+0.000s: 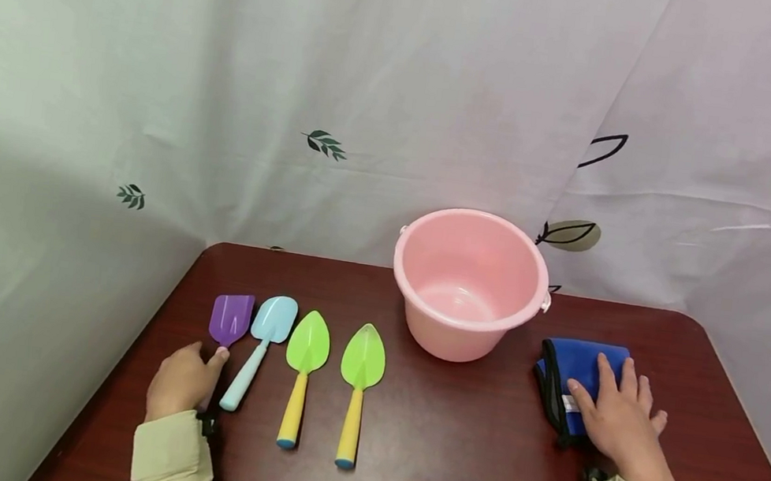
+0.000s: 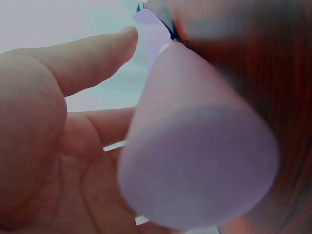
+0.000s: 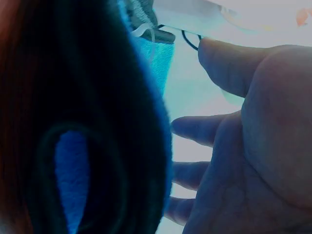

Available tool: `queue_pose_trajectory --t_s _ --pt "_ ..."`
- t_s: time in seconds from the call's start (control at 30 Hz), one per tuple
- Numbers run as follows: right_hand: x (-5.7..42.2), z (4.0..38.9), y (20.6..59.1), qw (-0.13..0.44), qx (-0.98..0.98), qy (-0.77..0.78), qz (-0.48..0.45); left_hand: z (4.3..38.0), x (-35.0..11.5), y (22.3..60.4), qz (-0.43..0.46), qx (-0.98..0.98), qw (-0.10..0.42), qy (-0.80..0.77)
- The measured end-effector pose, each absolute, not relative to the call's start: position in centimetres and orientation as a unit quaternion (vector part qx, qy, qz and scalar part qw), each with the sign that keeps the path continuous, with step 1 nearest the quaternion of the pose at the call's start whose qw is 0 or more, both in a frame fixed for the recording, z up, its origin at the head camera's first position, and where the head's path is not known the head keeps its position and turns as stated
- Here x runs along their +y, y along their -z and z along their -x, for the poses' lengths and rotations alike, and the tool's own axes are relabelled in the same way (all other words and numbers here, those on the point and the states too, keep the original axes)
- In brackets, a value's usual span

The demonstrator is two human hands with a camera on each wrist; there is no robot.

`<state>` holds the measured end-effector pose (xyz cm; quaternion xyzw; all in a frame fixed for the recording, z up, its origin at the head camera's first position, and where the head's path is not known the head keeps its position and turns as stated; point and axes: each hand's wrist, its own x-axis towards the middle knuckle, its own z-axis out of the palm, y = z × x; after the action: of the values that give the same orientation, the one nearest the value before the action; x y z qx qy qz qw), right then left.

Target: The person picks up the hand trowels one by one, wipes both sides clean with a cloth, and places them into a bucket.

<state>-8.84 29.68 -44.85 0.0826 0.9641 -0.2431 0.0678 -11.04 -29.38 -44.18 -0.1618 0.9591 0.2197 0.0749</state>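
Observation:
A small purple shovel (image 1: 231,318) with a pale lilac handle (image 2: 195,161) lies at the table's left. My left hand (image 1: 183,384) is beside that handle, thumb straight and apart from it in the left wrist view; the handle hides part of the other fingers. On the right, a folded blue cloth (image 1: 582,362) with dark edging and a white label lies on the table. Over it is my right hand (image 1: 624,426), fingers spread and fairly straight. In the right wrist view the fingertips reach the cloth's (image 3: 156,63) surface, while the thumb stands off it.
Right of the purple shovel lie a light blue shovel (image 1: 274,319) and two green trowels (image 1: 309,343) with yellow handles. A pink bucket (image 1: 453,339) stands at the back of the dark red table (image 1: 461,455). Pale patterned fabric (image 1: 401,99) hangs behind and along the sides.

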Motion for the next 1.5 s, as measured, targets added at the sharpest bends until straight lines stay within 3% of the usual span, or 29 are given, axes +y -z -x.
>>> queue_pose_trajectory --t_s 0.87,1.5 --pt "31.5 8.9 45.8 0.074 0.96 0.252 -0.095 10.9 -29.3 44.2 0.213 0.952 0.033 -0.219" --pt "32.5 8.4 46.0 0.038 0.959 0.26 -0.105 10.6 -29.4 43.0 0.203 0.949 0.081 -0.227"
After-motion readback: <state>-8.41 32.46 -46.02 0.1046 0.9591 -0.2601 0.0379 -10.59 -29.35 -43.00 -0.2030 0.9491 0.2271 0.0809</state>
